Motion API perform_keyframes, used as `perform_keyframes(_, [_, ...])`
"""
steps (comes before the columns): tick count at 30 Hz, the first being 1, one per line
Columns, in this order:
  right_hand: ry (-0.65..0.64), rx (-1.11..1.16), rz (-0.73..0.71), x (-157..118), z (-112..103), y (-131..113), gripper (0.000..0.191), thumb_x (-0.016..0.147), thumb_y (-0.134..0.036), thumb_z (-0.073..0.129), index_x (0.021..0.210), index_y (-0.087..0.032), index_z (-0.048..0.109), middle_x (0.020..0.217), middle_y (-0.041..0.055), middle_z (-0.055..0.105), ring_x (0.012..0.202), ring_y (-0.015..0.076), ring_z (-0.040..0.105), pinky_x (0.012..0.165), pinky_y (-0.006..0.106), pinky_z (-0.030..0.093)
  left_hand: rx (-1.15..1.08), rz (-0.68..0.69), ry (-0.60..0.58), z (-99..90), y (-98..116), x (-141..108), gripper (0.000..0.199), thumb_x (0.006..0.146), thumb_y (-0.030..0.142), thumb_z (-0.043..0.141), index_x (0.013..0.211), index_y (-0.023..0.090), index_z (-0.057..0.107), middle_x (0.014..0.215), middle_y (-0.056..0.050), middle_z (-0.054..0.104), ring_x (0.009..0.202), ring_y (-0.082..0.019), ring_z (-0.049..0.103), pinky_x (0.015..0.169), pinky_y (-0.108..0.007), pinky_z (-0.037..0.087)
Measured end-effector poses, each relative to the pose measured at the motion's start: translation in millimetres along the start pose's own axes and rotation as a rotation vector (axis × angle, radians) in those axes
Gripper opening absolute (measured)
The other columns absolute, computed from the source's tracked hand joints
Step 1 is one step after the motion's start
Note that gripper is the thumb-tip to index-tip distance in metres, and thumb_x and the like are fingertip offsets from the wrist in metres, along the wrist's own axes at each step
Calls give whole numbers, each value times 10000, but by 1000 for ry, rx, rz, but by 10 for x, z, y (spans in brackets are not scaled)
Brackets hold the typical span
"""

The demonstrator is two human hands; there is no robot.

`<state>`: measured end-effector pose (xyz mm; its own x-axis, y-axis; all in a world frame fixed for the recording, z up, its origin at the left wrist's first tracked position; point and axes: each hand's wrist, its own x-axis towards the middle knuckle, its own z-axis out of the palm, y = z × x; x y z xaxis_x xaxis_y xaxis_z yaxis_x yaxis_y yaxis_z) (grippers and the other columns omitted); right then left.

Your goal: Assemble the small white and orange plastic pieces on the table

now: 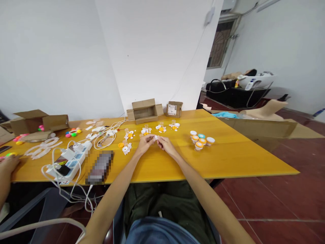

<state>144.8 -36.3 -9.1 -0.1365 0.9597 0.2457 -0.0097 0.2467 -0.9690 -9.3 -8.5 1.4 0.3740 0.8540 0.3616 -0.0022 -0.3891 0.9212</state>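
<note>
Both my hands meet over the middle of the table, pinching a small white plastic piece (155,138) between them. My left hand (145,144) grips it from the left, and my right hand (164,143) from the right. Behind and left of them lie several small groups of parts: white perforated pieces (126,149), orange rings (121,145) and clear cups (173,122). On the right stands a cluster of several small clear jars with lids: a teal lid (201,136), an orange-rimmed lid (199,144) and a white lid (210,139) among them.
An open cardboard box (144,112) and a smaller box (174,109) stand against the wall. A power strip (76,162) with tangled white cables and a pixelated phone (100,167) lie on the left. Another person's hand (10,164) is at the far left, near coloured balls (73,133).
</note>
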Motion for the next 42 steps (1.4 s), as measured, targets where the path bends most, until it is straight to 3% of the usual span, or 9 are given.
perform_keyframes(12, [-27,-84,-21,-9,-25,-7,564,822,-755,452,605,-236,495,476,-57,392,447,112,380,446,238,313,154,69,54,7,-10,-9,172,811,300,713,933,193,771,876,-45,755,802,-176,670,775,-297,528])
perform_keyframes(20, [-39,-108,-52,-9,-25,-33,575,808,-773,435,596,-241,483,485,-52,408,454,116,395,460,248,321,247,106,87,21,58,-21,136,832,264,677,916,218,773,897,-37,757,815,-176,669,720,-280,515])
perform_keyframes(26, [-57,-194,-64,-7,-22,-34,500,910,-613,427,600,-232,523,476,-51,422,468,127,439,518,260,378,409,165,172,11,83,-24,130,851,215,645,886,234,770,815,-18,729,754,-163,638,659,-265,483])
perform_keyframes(33, [-50,-386,-169,-29,-4,-63,384,934,-384,460,589,-228,519,509,-38,510,557,139,518,656,272,417,681,242,211,-41,102,-57,171,856,144,573,805,230,712,788,-17,680,810,-190,613,807,-331,501])
perform_keyframes(37, [-4,-458,-176,-41,-16,-48,332,919,-349,483,611,-231,522,575,-27,585,600,145,545,640,263,403,837,235,186,-38,83,-87,189,820,105,566,738,232,678,814,-38,664,889,-226,607,875,-376,492])
perform_keyframes(42, [51,-615,-153,-61,-23,-48,228,909,-332,540,730,-234,642,702,1,676,681,169,590,660,267,411,913,198,186,-51,27,-95,208,806,88,563,722,241,676,839,-65,652,946,-265,598,888,-412,478])
